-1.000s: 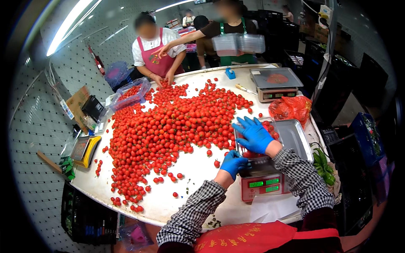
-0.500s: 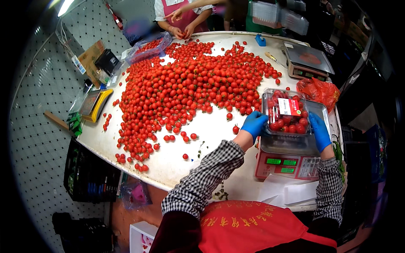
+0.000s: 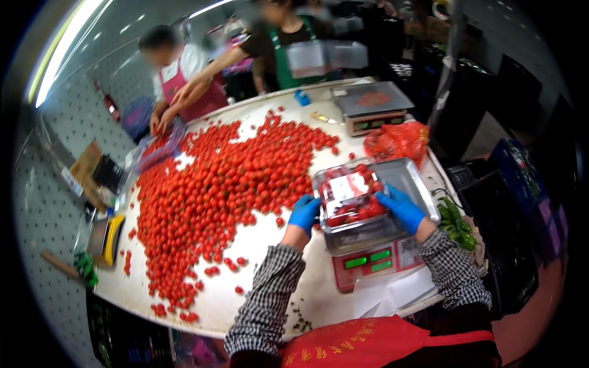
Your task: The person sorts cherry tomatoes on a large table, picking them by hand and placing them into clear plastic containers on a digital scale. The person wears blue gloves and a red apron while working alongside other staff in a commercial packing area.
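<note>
Between my two blue-gloved hands is a clear plastic clamshell box of cherry tomatoes (image 3: 363, 213) with a white and red label on its lid. My left hand (image 3: 304, 213) grips its left side, while my right hand (image 3: 400, 207) holds the right side with fingers bent at the edge. The box is over the steel tray (image 3: 423, 187) of a red digital scale (image 3: 341, 262) with lit green displays; whether it rests on the tray I cannot tell. Left of the box spreads a large heap of loose cherry tomatoes (image 3: 227, 178) on the white table (image 3: 245, 270).
A red plastic bag (image 3: 397, 142) and a second scale (image 3: 372, 101) stand beyond the box. Green peppers (image 3: 454, 224) lie at the right, white papers (image 3: 392, 291) in front. Across the table, two people reach toward a purple-blue crate (image 3: 161, 150). A yellow-edged scale (image 3: 105, 240) sits far left.
My view has tilted up and turned, so the table sits lower and leftward and more of the two people shows. Both hands keep hold of the tomato box.
</note>
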The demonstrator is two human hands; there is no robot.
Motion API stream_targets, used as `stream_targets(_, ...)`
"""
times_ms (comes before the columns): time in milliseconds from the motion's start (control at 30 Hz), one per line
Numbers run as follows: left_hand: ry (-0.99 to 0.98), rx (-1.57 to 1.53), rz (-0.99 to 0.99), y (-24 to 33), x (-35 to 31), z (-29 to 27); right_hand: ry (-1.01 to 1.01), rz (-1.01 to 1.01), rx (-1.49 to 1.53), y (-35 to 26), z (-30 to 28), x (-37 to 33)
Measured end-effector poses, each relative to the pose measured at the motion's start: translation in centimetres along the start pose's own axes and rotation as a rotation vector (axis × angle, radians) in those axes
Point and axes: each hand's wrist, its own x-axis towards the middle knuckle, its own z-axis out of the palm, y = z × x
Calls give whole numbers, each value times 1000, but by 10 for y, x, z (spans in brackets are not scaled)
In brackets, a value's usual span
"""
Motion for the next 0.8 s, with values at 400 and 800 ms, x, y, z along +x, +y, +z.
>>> stream_targets(400, -45, -78, 172, 3, -27, 4, 69, 113, 579, -13, 25, -22)
stream_targets(800, 70, -47, 187, -11, -84, 16, 40, -93, 591, -14, 33, -80)
